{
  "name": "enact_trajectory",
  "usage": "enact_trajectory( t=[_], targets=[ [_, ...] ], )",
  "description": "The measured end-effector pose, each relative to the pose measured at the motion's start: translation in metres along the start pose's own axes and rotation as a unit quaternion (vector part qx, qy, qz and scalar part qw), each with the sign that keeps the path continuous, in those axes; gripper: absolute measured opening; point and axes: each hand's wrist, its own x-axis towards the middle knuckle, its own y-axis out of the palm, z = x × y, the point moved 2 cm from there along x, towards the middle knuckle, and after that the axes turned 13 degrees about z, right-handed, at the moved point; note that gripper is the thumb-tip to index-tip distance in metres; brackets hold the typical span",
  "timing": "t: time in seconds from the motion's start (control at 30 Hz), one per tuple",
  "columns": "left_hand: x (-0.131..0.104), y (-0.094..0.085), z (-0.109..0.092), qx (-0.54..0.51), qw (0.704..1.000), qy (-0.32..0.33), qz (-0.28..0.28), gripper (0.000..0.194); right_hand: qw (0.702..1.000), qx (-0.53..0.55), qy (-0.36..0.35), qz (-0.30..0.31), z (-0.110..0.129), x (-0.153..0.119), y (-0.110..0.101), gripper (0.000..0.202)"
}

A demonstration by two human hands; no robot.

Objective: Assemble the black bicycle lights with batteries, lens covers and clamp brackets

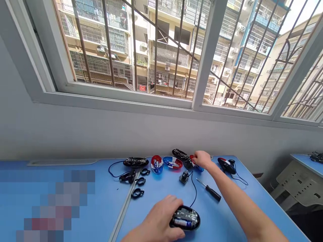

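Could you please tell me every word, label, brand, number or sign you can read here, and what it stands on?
No text can be read with certainty.
Battery in the open black casing: any print is too small and blurred.
Circuit board: pale marks, too small to read.
Red patch outside the window: too small to tell whether it bears writing.

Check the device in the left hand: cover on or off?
Off. The black device held by the left hand shows its bare circuit board and blue-and-silver battery.
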Motion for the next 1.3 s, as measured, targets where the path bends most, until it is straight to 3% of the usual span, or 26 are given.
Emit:
enact_trajectory(
  t=[0.23,0.4,0.5,0.63,0.8,0.93,1.03,1.13,1.3],
  targets=[
    [0.0,-0.001,0.0,-0.01,1.0,0.001,0.0,0.038,0.982,0.168,-0.06,-0.063,-0.017,-0.017,-0.002,0.027],
    [-0.004,0.001,0.001,-0.003,0.999,0.035,-0.027,0.038,0.921,0.356,-0.123,-0.098,-0.036,-0.052,0.008,0.025],
    [-0.007,0.001,0.002,-0.007,0.997,0.057,-0.043,0.038,0.867,0.465,-0.16,-0.074,-0.042,-0.077,0.021,0.037],
    [-0.004,0.001,0.004,-0.033,0.998,0.051,-0.01,0.041,0.808,0.561,-0.181,-0.016,-0.041,-0.104,0.041,0.047],
    [0.003,0.004,0.01,-0.04,0.999,0.033,-0.004,0.046,0.719,0.651,-0.229,0.076,-0.031,-0.118,0.064,0.038],
    [0.005,0.009,0.011,-0.064,0.997,0.041,-0.013,0.058,0.692,0.645,-0.31,0.091,-0.023,-0.121,0.079,0.025],
    [0.005,0.011,0.009,-0.047,0.997,0.052,-0.016,0.041,0.701,0.613,-0.354,0.083,-0.021,-0.124,0.087,0.016],
    [0.005,0.011,0.006,-0.028,0.998,0.06,-0.014,0.024,0.754,0.541,-0.365,0.068,-0.021,-0.127,0.09,0.009],
    [0.004,0.012,0.004,-0.036,0.995,0.088,-0.009,0.043,0.815,0.413,-0.406,0.025,-0.019,-0.132,0.087,0.012]
  ],
)
